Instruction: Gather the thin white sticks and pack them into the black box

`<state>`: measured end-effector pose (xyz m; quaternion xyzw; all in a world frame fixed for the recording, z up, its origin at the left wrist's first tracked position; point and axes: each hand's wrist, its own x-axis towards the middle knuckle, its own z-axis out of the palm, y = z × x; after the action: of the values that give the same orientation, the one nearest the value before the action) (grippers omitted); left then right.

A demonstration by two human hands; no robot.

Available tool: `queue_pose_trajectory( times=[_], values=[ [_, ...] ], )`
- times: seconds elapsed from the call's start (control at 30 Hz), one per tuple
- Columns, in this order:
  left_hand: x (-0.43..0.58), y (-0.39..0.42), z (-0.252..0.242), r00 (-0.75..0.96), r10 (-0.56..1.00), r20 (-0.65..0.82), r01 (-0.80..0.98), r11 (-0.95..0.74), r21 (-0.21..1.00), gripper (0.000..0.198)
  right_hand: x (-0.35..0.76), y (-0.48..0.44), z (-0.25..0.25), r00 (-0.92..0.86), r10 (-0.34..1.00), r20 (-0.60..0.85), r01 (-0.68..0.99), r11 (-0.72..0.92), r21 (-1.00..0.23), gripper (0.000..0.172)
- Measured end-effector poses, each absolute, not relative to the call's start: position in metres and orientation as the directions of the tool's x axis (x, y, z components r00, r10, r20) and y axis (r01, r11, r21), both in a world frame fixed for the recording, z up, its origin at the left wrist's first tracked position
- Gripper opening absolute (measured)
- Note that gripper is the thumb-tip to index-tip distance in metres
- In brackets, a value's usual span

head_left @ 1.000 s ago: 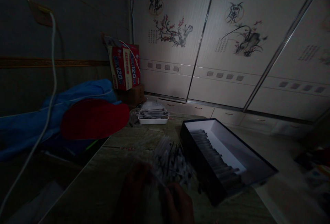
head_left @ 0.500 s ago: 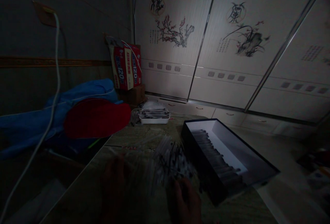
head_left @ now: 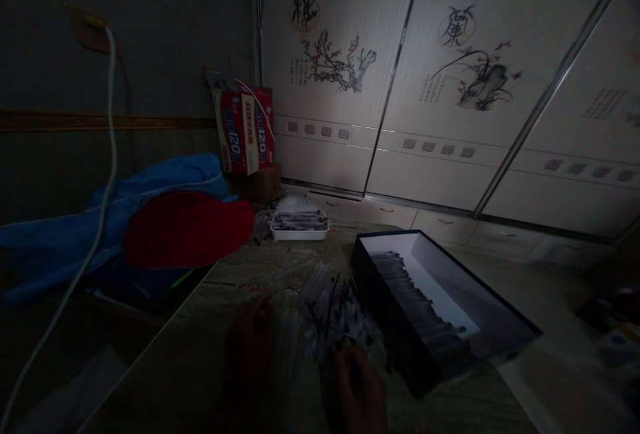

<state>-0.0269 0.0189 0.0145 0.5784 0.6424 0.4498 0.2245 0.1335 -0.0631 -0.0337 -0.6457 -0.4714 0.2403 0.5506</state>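
Observation:
The scene is very dark. A loose heap of thin pen-like sticks (head_left: 330,311) lies on the table in front of me. My left hand (head_left: 250,347) hovers just left of the heap, blurred, its fingers not readable. My right hand (head_left: 357,387) sits at the near edge of the heap, its fingers curled; what they hold is hidden. To the right stands a black box with a white inside (head_left: 500,317), and a row of the same sticks (head_left: 420,307) is packed along its left side.
A small white tray of sticks (head_left: 299,224) stands at the table's far end. A red cloth (head_left: 187,227) and blue cloth (head_left: 150,184) lie left, with a red carton (head_left: 243,131) behind. A white cable (head_left: 107,154) hangs from the wall. Painted cabinet doors (head_left: 450,87) fill the back.
My left hand swung out to the left, then came back toward the heap. My right hand stayed at the heap's near edge. The camera barely shifted.

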Motion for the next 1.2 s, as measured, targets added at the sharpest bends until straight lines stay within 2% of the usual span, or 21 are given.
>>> queue_pose_trajectory(
  times=[0.1,0.23,0.3,0.37,0.47,0.6,0.73,0.93,1.07,1.2],
  values=[
    [-0.014,0.01,0.016,-0.082,0.993,0.088,0.442,-0.043,0.896,0.036,0.13,-0.063,-0.037,0.422,0.884,0.201,0.32,0.063,-0.945,0.039],
    [0.007,-0.001,0.017,0.091,0.996,0.018,0.353,-0.049,0.935,0.024,0.126,-0.064,-0.036,0.384,0.889,0.248,0.34,0.114,-0.934,0.039],
    [0.012,-0.003,0.017,0.147,0.989,-0.032,0.286,-0.011,0.958,0.025,0.123,-0.065,-0.035,0.365,0.891,0.269,0.347,0.138,-0.928,0.039],
    [0.013,-0.002,0.017,0.145,0.987,-0.071,0.244,0.034,0.969,0.029,0.119,-0.066,-0.034,0.37,0.885,0.284,0.346,0.153,-0.926,0.038],
    [0.004,0.004,0.019,0.052,0.996,-0.073,0.244,0.059,0.968,0.028,0.118,-0.064,-0.035,0.382,0.871,0.31,0.355,0.172,-0.919,0.035],
    [-0.012,0.012,0.021,-0.1,0.995,-0.031,0.306,0.06,0.95,0.031,0.132,-0.06,-0.035,0.417,0.885,0.209,0.261,0.105,-0.96,0.032],
    [-0.017,0.013,0.021,-0.136,0.99,0.025,0.409,0.033,0.912,0.03,0.145,-0.056,-0.032,0.402,0.905,0.138,0.113,0.101,-0.988,0.053],
    [-0.017,0.011,0.018,-0.119,0.99,0.071,0.618,0.018,0.786,0.028,0.142,-0.058,-0.026,0.44,0.893,0.096,0.036,0.089,-0.995,0.036],
    [-0.02,0.011,0.018,-0.096,0.992,0.088,0.719,0.008,0.695,0.027,0.133,-0.06,-0.026,0.476,0.874,0.103,0.012,0.11,-0.994,0.033],
    [-0.021,0.01,0.02,-0.074,0.994,0.079,0.745,0.002,0.667,0.028,0.128,-0.059,-0.029,0.474,0.875,0.098,-0.039,0.133,-0.99,0.033]
  ],
)
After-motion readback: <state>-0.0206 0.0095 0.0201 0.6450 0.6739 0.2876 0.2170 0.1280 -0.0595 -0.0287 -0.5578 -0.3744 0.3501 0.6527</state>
